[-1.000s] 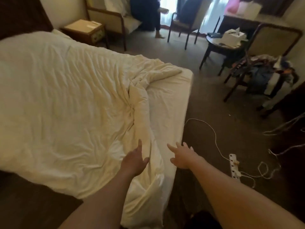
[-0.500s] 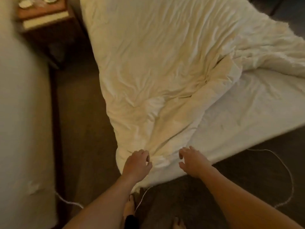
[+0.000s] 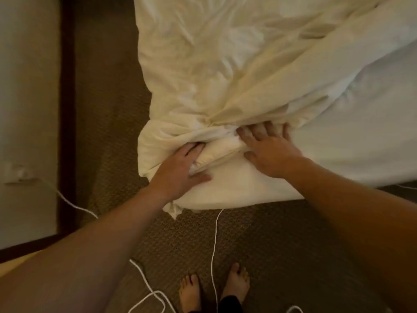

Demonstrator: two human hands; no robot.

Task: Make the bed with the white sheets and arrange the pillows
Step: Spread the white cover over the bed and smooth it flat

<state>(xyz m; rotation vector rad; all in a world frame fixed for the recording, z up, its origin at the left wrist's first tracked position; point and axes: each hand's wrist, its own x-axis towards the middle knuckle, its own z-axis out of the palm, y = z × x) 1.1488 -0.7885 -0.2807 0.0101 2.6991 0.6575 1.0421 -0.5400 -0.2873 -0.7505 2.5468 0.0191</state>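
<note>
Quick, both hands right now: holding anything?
Left hand: grips a fold of the duvet.
Right hand: open, fingers spread, pressing on the duvet.

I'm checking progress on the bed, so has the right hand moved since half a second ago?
Yes. It hovered at the edge of the mattress; now the right hand lies farther in from that edge, on the bunched duvet.

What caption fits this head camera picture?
Left hand grips the bunched duvet; right hand presses it at the bed corner.
</note>
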